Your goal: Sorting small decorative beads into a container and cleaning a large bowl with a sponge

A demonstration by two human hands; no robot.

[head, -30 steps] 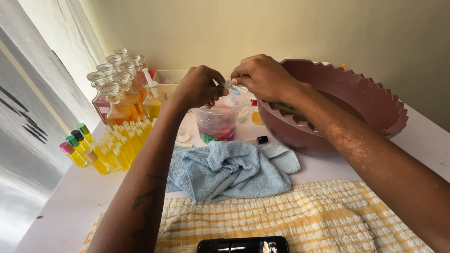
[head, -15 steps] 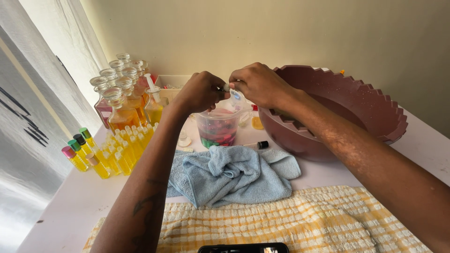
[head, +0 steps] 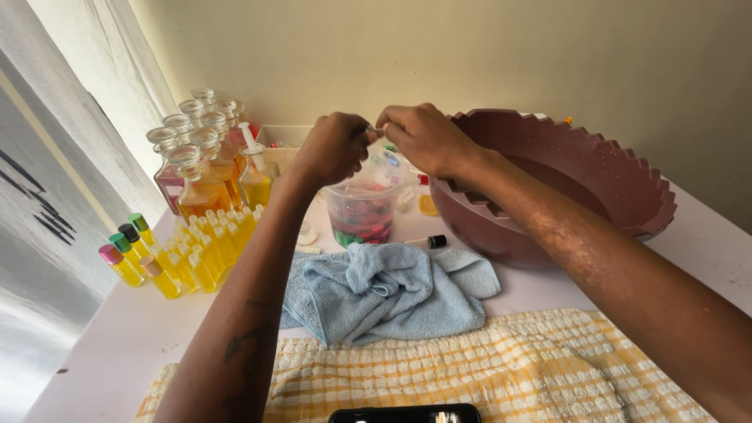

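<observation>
My left hand (head: 333, 147) and my right hand (head: 423, 137) meet above a clear plastic cup (head: 362, 210) with red and green pieces at its bottom. Both hands pinch a small thin object (head: 374, 130) between their fingertips; it is too small to tell what it is. The cup stands on the white table (head: 117, 329), behind a crumpled light blue cloth (head: 388, 290). A small vial with a black cap (head: 427, 242) lies beside the cup.
A large maroon basin (head: 595, 188) with a jagged rim sits at the right. Glass bottles of amber liquid (head: 204, 168) and rows of small yellow vials (head: 192, 254) stand at the left. A yellow checked towel (head: 470, 376) and a black phone (head: 403, 413) lie near me.
Both hands have stayed together above the cup, fingertips working the small object. The view has shifted slightly; nothing else on the table has moved.
</observation>
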